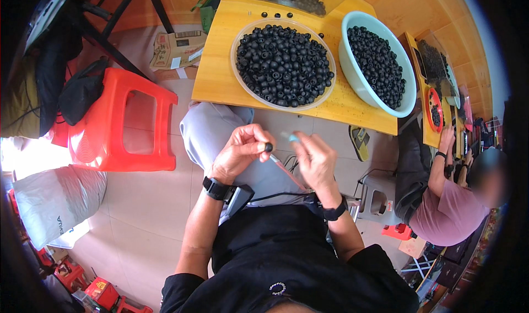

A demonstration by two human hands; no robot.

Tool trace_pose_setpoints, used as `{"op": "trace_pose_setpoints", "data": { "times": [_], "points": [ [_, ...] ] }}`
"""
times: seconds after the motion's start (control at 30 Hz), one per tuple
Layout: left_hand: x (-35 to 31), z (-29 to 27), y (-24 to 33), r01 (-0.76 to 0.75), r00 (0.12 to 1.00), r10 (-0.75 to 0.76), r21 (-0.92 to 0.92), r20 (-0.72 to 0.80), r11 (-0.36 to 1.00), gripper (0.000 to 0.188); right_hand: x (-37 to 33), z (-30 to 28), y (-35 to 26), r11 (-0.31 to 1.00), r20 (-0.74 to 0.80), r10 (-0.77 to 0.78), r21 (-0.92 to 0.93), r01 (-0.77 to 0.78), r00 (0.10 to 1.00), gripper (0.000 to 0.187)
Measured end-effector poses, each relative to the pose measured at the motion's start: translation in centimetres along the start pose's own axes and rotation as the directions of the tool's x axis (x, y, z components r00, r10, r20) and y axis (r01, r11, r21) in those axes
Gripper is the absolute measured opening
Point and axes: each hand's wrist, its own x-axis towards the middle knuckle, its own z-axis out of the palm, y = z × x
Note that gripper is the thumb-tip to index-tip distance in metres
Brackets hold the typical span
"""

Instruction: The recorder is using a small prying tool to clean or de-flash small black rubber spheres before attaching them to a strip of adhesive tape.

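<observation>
Item, one black bead (pixel 268 147): you are pinching it in your left hand (pixel 242 150) before the desk (pixel 217 70), your blurred right hand (pixel 315 161) hovering nearby, contents unclear; apparently you are working this piece singly, the next move calling for a steady pinch.

1 round black bead (pixel 268 147) sits pinched in the left hand (pixel 240 150).

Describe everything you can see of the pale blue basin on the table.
The pale blue basin is round and open, smooth and plastic-looking, with a rounded rim and plain sloping walls. It stands upright on the yellow table, right of the round clear tray, holding many small black pieces that hide its bottom. Its right side appears to overhang the table's edge.
</observation>
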Motion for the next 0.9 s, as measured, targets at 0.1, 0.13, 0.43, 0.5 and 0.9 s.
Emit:
{"op": "trace_pose_setpoints", "data": {
  "times": [0.1,0.13,0.43,0.5,0.9],
  "points": [
    [-0.6,0.0,0.3,-0.006,0.999,0.006,0.008,0.053,1.000,0.014,-0.4,-0.7,3.1,0.990,-0.060,0.129,-0.050,-0.132,0.990,0.013],
    [-0.6,0.1,0.3,-0.010,0.999,0.010,0.006,0.045,1.000,0.014,-0.4,-1.1,2.9,0.987,-0.051,0.155,-0.042,-0.157,0.987,0.012],
    [0.2,0.2,0.4,0.024,0.999,-0.024,0.000,0.040,1.000,0.013,1.3,-1.7,-2.8,0.925,0.125,0.160,0.327,-0.193,0.979,0.019],
    [0.2,0.4,0.4,0.032,0.997,-0.032,-0.004,0.063,0.999,0.016,1.8,-1.5,-3.6,0.894,0.154,0.080,0.425,-0.139,0.985,0.024],
    [0.1,-0.3,-0.1,0.051,0.995,-0.050,-0.017,0.084,0.999,0.026,1.9,-0.3,-3.6,0.614,0.397,0.197,0.663,-0.429,0.896,0.012]
  ]
}}
